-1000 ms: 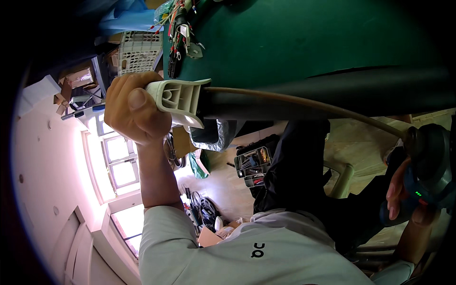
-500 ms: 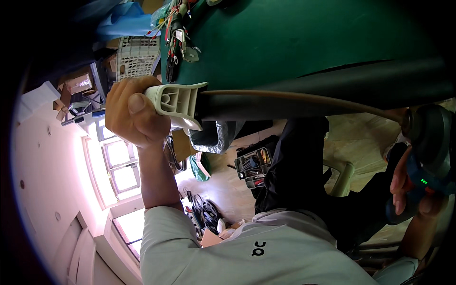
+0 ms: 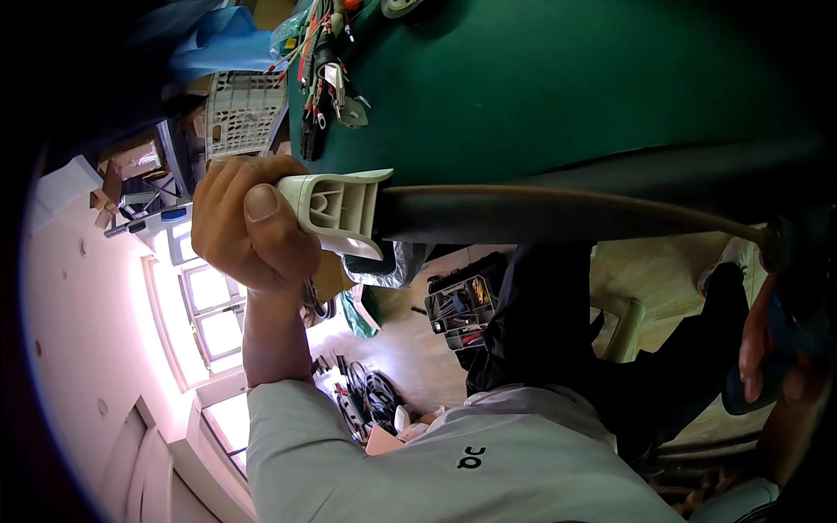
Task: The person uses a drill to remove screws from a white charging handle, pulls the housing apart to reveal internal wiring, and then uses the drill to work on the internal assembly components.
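Note:
My left hand [image 3: 253, 222] is closed around one end of a cream-white plastic piece [image 3: 344, 209] with a ribbed, hollow inner side and a flared end. That flared end lies against a long dark band [image 3: 523, 218] at the near side of the green table. At the far right my right hand [image 3: 757, 344] is wrapped round the handle of a blue and black cordless power tool [image 3: 793, 322], partly lost in the dark rim. A thin brown strip [image 3: 575, 196] runs from beside the white piece to the tool; whether it joins either cannot be told.
The green tabletop [image 3: 558, 96] stretches ahead. On its left lie wires with crimped terminals [image 3: 327, 74], near a white perforated basket [image 3: 247, 113]. Below are an open toolbox [image 3: 462, 309], coiled cables [image 3: 375, 392] and a pale stool leg [image 3: 624, 331] on the floor.
My left hand and the white piece sit slightly lower in the picture. The power tool and my right hand have shifted right, further into the dark rim.

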